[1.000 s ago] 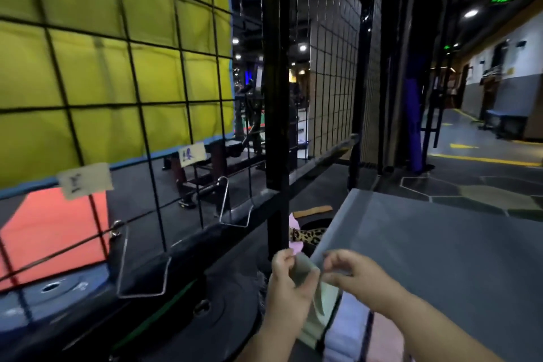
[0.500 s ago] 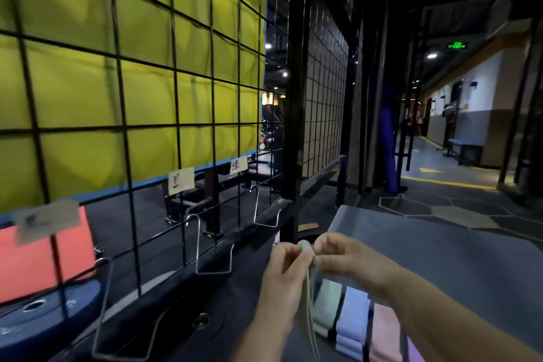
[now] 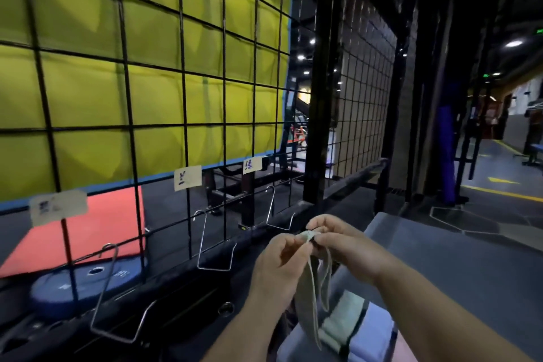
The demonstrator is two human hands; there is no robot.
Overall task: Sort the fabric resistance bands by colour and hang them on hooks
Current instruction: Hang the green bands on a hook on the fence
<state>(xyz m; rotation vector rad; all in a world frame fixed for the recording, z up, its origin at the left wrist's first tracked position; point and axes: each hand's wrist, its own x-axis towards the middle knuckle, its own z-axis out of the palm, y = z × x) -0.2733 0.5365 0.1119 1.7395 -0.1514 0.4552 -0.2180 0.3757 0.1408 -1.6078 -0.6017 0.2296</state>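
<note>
Pinching the top edge of a pale green band (image 3: 308, 297) between them, the left hand (image 3: 279, 261) and right hand (image 3: 349, 247) hold it up so its loop hangs over folded bands (image 3: 343, 321) on the grey table (image 3: 470, 273), near the wire hooks (image 3: 216, 269) on the black grid panel (image 3: 182, 97).

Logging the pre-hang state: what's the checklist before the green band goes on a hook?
1. Grip: left hand and right hand both pinch the top of the pale green band: ok.
2. Loop hangs down, strands apart: ok.
3. Left hook, middle hook and right hook are bare: ok.
4. Which hook is green's: handwriting on the labels is unreadable: cannot tell.
5. Band's lower end clear of the folded stack: cannot tell.
</note>
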